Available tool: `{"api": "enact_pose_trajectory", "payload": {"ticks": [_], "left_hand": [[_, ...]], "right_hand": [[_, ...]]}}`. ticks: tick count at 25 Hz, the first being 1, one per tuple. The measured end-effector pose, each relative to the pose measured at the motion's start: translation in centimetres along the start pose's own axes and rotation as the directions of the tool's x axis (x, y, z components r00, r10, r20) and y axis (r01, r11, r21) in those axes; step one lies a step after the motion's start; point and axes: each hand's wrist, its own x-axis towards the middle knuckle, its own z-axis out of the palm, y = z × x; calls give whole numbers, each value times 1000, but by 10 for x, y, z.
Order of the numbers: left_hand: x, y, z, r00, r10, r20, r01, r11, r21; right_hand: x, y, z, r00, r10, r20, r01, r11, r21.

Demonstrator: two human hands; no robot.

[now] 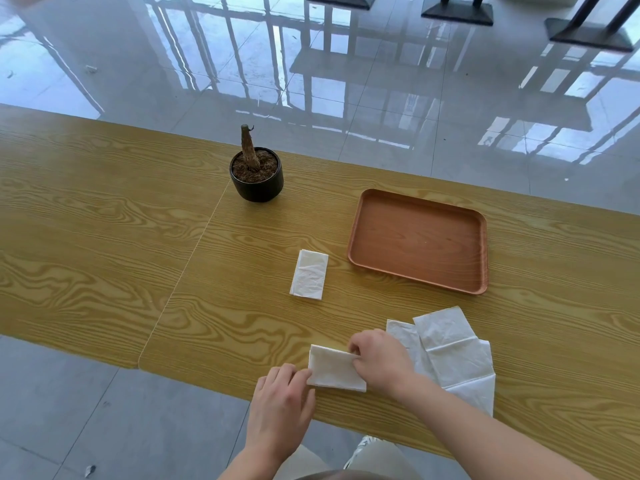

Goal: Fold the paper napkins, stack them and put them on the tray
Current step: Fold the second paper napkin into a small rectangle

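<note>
Down at the near edge of the wooden table [104, 209], both hands work one napkin [334, 368]. The right hand [381, 362] reaches in from the right, palm down, fingers curled and pinching the napkin's upper right edge. The left hand [280, 407] comes from below, thumb and fingertips closed on its lower left corner. That napkin is folded into a rectangle, long axis running left to right.

One brown tray [483, 258] lies farther back on the right, nothing in it, long axis roughly left to right. One potted plant stump [256, 174] stands behind. Loose unfolded napkins [453, 355] overlap under the right forearm; at least three, exact count unclear. One folded napkin [309, 274] rests left of the tray, long axis pointing away.
</note>
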Motion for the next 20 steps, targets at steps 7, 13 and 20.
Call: {"api": "enact_pose_trajectory", "payload": {"ticks": [7,13,20], "left_hand": [[37,23,-2,826,-490,279,560,658,-504],[64,47,-12,654,-342,675,688,-101,-718],[78,32,-24,743,-522,420,563,146,-814]], "right_hand": [[-4,-2,-15,970,242,2,-177,701,690],[-5,-15,-26,967,255,2,-103,383,918],[11,-20,-23,958,285,21,-140,402,905]]}}
